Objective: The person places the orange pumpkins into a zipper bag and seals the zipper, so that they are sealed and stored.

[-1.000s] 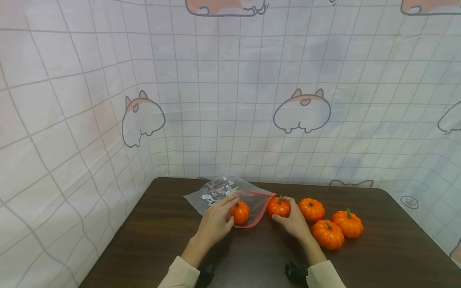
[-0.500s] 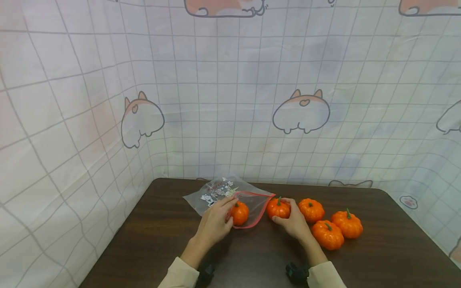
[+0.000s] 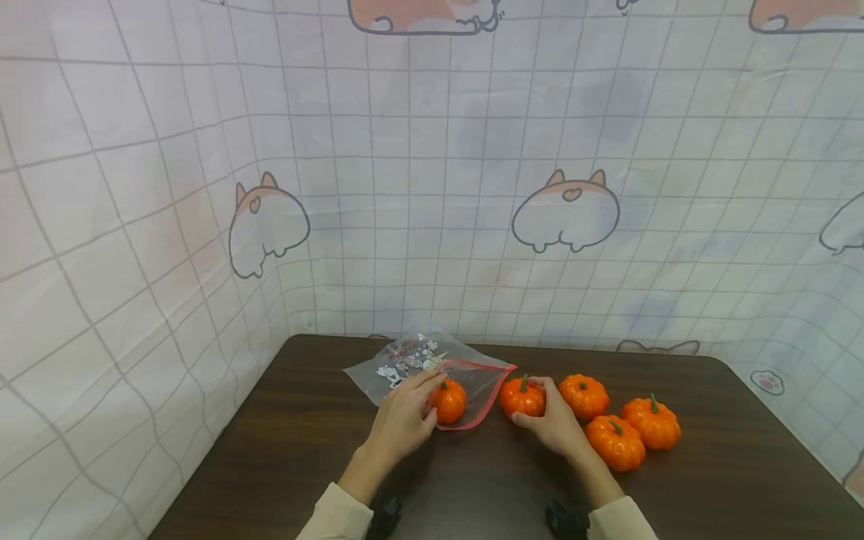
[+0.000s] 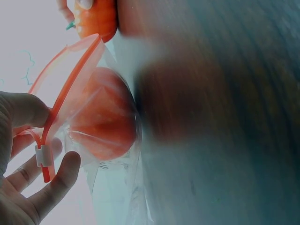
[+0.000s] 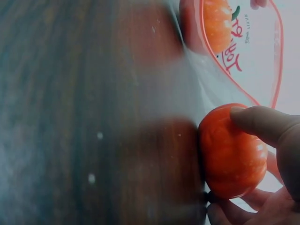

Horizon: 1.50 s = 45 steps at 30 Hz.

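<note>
A clear slider zip bag with a red zip edge lies on the table, its mouth spread towards the right. Inside it sits a small orange pumpkin. My left hand pinches the red zip edge near the white slider, thumb on one side and fingers on the other. Just right of the bag's mouth, my right hand grips a second small pumpkin with a green stem. In the right wrist view its thumb lies on the pumpkin's side and the fingers reach round behind.
Three more pumpkins stand to the right of my right hand: one behind, one in front and one farther right. They rest on a dark wooden table. A white grid-patterned cloth hangs behind and beside it.
My right hand and the pumpkin in it have shifted slightly towards me, off the bag's corner. The left hand and the bag have stayed about where they were.
</note>
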Each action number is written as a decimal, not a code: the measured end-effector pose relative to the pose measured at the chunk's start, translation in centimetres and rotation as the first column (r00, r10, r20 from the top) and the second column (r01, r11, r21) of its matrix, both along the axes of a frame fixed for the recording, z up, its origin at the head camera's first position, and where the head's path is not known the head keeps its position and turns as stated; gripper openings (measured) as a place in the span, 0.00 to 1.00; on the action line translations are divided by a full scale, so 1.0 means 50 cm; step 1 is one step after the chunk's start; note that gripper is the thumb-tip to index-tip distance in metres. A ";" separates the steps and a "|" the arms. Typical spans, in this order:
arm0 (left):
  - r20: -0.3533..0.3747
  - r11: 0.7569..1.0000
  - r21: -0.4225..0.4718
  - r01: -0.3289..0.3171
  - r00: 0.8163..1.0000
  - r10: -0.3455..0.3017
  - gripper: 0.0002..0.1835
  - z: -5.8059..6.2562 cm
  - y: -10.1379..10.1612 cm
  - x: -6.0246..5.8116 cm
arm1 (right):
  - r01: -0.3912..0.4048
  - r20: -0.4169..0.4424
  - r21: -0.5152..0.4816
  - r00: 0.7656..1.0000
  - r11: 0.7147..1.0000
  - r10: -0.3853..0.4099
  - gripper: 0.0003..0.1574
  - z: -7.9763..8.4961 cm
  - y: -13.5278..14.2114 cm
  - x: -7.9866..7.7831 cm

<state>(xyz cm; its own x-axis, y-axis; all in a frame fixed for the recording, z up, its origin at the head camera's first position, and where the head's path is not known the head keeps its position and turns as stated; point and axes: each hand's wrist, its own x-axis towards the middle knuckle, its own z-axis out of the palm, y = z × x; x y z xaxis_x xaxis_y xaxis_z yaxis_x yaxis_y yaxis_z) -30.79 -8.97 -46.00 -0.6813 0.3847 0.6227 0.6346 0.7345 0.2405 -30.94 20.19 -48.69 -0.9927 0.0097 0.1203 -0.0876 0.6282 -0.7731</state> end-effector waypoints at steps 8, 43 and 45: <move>-0.011 1.000 -0.011 -0.004 1.000 0.004 0.31 -0.001 -0.002 0.001 | -0.026 0.009 0.020 1.000 0.999 0.026 0.45 0.004 0.003 0.008; -0.009 1.000 -0.018 0.001 1.000 -0.001 0.31 -0.003 0.005 0.001 | -0.115 0.028 -0.016 0.993 0.993 0.115 0.45 0.103 0.014 0.033; -0.006 1.000 -0.016 -0.001 1.000 0.001 0.31 -0.002 0.005 0.001 | -0.130 0.017 -0.022 0.991 0.991 0.130 0.46 0.111 0.012 0.036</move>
<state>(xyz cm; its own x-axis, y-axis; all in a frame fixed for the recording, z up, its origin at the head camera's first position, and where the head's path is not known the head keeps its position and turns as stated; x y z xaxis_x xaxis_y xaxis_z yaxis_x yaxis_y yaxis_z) -30.75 -8.74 -46.12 -0.6780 0.3945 0.6203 0.6355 0.7386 0.2249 -29.15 20.80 -43.12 -0.9878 -0.1171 0.1030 -0.1529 0.5964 -0.7880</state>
